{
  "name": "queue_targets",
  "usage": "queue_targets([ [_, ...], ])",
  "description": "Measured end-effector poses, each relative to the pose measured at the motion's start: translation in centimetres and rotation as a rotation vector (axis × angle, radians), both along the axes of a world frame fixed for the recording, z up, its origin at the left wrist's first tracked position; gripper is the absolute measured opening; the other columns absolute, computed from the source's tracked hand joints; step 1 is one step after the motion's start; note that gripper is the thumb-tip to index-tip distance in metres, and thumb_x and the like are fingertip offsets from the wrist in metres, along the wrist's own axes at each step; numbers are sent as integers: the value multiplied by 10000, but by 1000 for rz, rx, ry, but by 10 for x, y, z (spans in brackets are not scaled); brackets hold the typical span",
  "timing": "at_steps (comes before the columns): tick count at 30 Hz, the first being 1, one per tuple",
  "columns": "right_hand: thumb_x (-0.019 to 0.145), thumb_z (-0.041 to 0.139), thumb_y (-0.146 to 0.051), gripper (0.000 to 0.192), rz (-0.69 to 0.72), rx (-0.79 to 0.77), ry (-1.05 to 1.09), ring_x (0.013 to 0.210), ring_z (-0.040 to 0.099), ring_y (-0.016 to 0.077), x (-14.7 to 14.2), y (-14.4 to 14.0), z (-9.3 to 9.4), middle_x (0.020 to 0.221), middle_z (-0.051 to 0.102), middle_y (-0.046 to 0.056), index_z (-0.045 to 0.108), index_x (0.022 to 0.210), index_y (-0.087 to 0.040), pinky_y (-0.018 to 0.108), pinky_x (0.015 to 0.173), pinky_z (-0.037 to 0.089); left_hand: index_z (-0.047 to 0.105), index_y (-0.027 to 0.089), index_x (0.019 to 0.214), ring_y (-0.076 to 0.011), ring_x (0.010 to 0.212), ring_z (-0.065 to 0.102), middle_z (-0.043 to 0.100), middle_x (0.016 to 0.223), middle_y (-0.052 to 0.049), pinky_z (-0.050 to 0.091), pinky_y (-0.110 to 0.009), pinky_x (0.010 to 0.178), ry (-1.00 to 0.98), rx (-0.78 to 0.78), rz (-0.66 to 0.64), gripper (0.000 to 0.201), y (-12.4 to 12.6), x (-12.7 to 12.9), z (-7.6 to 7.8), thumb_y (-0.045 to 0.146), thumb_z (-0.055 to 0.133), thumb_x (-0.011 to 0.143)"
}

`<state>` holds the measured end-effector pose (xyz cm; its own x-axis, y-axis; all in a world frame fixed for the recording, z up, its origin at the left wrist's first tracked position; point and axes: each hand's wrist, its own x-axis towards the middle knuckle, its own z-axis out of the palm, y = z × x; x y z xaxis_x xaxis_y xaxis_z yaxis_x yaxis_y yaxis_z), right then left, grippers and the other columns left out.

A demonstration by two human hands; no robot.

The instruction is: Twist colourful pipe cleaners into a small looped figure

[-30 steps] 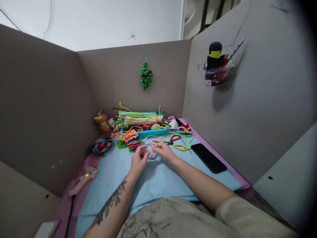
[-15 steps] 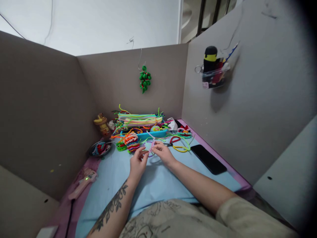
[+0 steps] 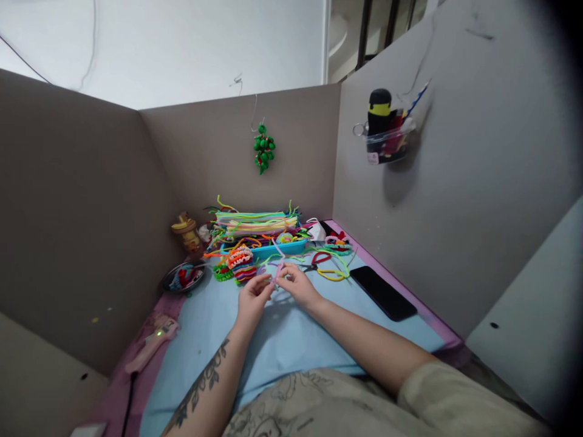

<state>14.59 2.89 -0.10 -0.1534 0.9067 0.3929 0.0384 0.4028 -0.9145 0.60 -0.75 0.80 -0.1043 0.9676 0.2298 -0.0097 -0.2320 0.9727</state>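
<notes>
Between my two hands is a pink-purple pipe cleaner [image 3: 279,271], one end of it pointing up toward the tray. My left hand [image 3: 253,296] pinches its lower part with thumb and forefinger. From the other side my right hand [image 3: 298,285] grips it close by, fingertips nearly meeting the left ones. The finer shape of the worked piece is too small to make out. Just beyond lie coiled, colourful pipe-cleaner pieces [image 3: 240,258], orange, green and striped. Scissors with red and yellow handles [image 3: 330,274] rest right of my right hand.
A blue tray [image 3: 298,247] heaped with pipe cleaners [image 3: 255,223] stands at the back. Right is a black phone [image 3: 383,294]; left are a dark bowl [image 3: 203,280] and a pink corded tool [image 3: 152,347]. Grey panels [image 3: 241,158] enclose three sides. A clear cup [image 3: 387,145] hangs right.
The pink-purple pipe cleaner now looks straighter and more upright between my fingers. Both hands stay close together in nearly the same place, and the view has shifted slightly.
</notes>
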Motion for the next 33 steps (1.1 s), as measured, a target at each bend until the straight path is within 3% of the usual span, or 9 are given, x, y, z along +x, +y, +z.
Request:
queue_targets([
  [4,718,572,-359,171,-13,26,-6,1027,471,208,2,3,-2,1024,519,50,562,716,-187,318,784,421,612,130,876,-109,538,555,650,653,-23,405,-193,446,-33,-34,56,358,2,-2,-1,329,718,598],
  [8,734,534,-304,149,-144,86,36,855,514,169,8,13,-2,877,529,30,518,832,-193,288,721,429,605,123,871,-91,507,530,644,635,-21,382,-184,440,-67,-52,62,372,4,-3,0,333,727,588],
  [15,721,519,-202,404,-353,226,26,700,507,131,20,25,-1,785,493,-12,383,1100,-226,268,676,434,606,124,863,-80,479,508,628,622,-18,343,-175,413,-79,-85,80,405,4,-4,3,352,744,558],
  [21,774,474,-202,189,-322,366,-287,789,513,180,31,28,2,863,536,48,575,933,-215,317,754,414,611,130,867,-78,474,508,626,624,-16,345,-176,417,-106,-108,46,424,4,-4,4,351,755,536],
  [28,759,525,-223,112,-387,397,-312,881,505,208,40,37,3,891,526,60,620,818,-213,352,828,395,604,130,840,-112,585,577,635,663,-20,436,-205,530,-116,-65,81,410,3,-2,3,311,771,513],
  [33,794,494,-262,127,-315,366,-234,787,521,180,38,28,11,813,553,47,607,776,-207,312,738,423,603,125,835,-130,620,598,645,676,-31,457,-224,575,-141,-57,158,417,7,-7,1,328,769,512],
])
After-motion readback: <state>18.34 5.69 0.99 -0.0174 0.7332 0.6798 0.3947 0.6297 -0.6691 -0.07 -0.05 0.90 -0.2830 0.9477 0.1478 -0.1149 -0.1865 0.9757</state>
